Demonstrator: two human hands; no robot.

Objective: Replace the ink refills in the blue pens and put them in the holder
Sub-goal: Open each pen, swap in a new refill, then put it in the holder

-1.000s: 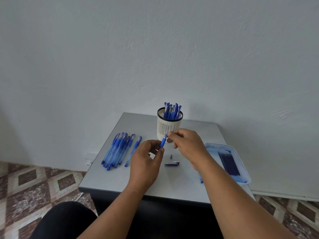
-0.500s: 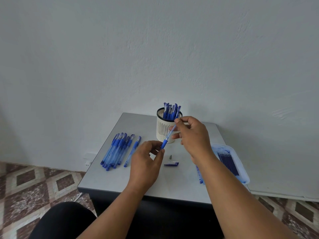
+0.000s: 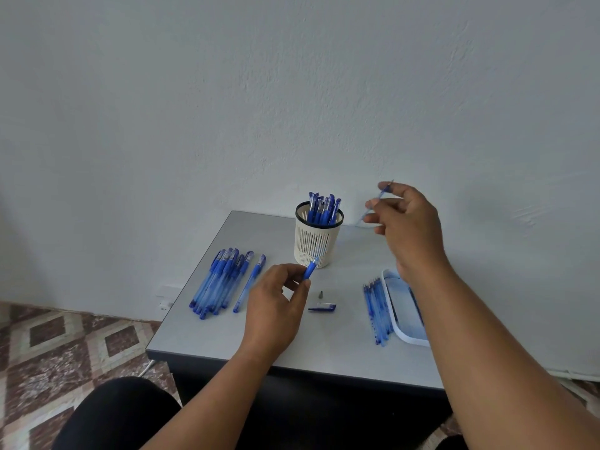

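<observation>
My left hand (image 3: pixel 276 306) pinches blue translucent pen barrel (image 3: pixel 311 268) between thumb and fingertips, just in front of holder. My right hand (image 3: pixel 407 222) raised over table's (image 3: pixel 207 332) far right part, fingers curled, pinching thin blue ink refill (image 3: pixel 376 203); blurred. Cream slotted plastic pen holder (image 3: pixel 318 245) near far edge holds capped blue pens (image 3: pixel 323 209). White plastic tray (image 3: pixel 401 323) at right edge holds dark refills, mostly hidden by my forearm.

- The right hand (image 3: pixel 406 219) now sits up at two o'clock, having drawn the thin translucent blue ink refill (image 3: pixel 376 203) fully out.
- The blue plastic pen barrel (image 3: pixel 311 269) in the left hand (image 3: pixel 276 306) is now without it.
</observation>
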